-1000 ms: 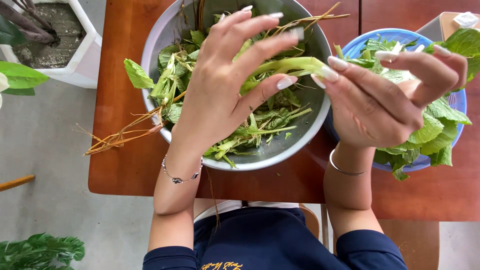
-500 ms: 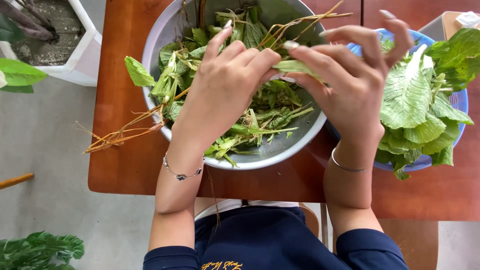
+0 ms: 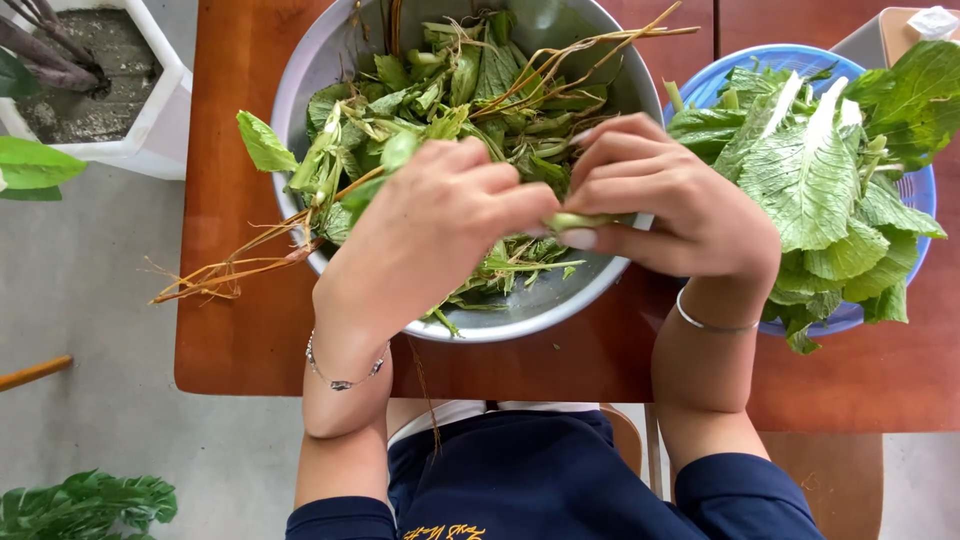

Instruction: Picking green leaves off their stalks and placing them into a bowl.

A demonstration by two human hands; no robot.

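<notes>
Both hands meet over the metal bowl (image 3: 300,90), which is full of leafy greens with long reddish roots (image 3: 240,265) trailing over its left rim. My left hand (image 3: 430,235) and my right hand (image 3: 665,205) pinch the two ends of one short green stem (image 3: 575,221) between their fingertips. A thin bracelet sits on each wrist. To the right a blue basket (image 3: 905,275) holds picked broad green leaves (image 3: 810,180).
The bowl and basket stand on a brown wooden table (image 3: 230,340). A white planter with soil (image 3: 90,90) stands on the grey floor at the upper left, with potted leaves (image 3: 85,505) at the lower left. A beige box corner (image 3: 915,25) shows at the top right.
Both hands have drawn together and lower over the bowl's near rim. The long leafy stem held before is gone; only a short stem piece lies between the fingertips now.
</notes>
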